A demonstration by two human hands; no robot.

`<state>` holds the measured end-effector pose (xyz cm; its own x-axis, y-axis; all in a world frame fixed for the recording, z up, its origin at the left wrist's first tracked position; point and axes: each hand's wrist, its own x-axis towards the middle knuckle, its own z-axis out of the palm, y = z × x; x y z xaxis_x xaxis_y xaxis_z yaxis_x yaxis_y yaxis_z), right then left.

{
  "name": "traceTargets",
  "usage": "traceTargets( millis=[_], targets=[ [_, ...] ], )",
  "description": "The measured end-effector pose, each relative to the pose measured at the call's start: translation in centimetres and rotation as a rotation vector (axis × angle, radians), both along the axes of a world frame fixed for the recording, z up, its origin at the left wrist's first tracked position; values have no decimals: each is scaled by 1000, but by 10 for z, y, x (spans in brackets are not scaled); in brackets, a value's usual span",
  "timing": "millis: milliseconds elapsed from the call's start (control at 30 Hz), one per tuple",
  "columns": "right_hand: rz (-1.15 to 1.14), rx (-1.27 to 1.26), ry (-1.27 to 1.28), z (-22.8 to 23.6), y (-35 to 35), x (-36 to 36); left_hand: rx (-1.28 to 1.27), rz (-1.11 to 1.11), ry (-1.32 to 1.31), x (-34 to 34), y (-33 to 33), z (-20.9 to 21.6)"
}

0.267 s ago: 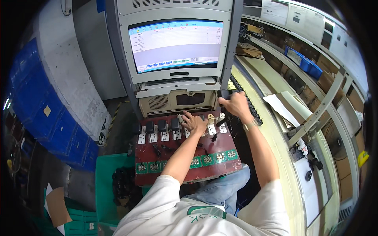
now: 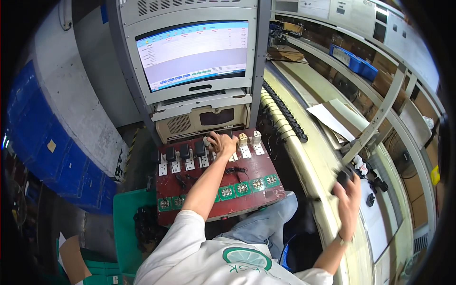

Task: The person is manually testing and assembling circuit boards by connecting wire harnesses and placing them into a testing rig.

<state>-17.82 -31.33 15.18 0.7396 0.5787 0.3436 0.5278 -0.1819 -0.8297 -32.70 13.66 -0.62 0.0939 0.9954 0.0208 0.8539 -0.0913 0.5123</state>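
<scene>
My left hand [image 2: 223, 146] reaches over the row of sockets, its fingers bent around a black power adapter [image 2: 230, 133] that it mostly hides. Left of it, several black power adapters [image 2: 184, 151] stand plugged into white sockets on the red board [image 2: 247, 168]. Two sockets on the right, a cream one [image 2: 243, 139] and a white one [image 2: 257, 137], hold no adapter. Out to the right, over the yellowish bench, my right hand [image 2: 350, 199] grips another black power adapter [image 2: 345, 176], both blurred by motion.
Beyond the board, a screen [image 2: 194, 54] sits in a grey cabinet. Black adapters line the yellowish bench [image 2: 304, 161]. A green bin [image 2: 124, 223] with dark items stands left, near stacked blue crates [image 2: 71, 156]. Farther right are a metal rack [image 2: 375, 116] and loose black parts [image 2: 375, 187].
My right hand has carried the black adapter from beside the sockets out to the right and nearer me. My left hand stays at the sockets. The whole view has shifted.
</scene>
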Motion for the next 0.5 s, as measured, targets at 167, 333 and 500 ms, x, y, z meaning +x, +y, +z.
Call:
traceTargets(
  millis=[167, 333, 500],
  targets=[
    [-601, -412, -85, -88, -159, 66, 63, -27, -99, -27, 4, 28],
    [-918, -860, 140, -134, -266, 102, -13, -138, 285, -25, 14, 2],
    [-994, -977, -24, -308, -417, 192, -17, -152, 273, -33, 28, 5]
  ],
)
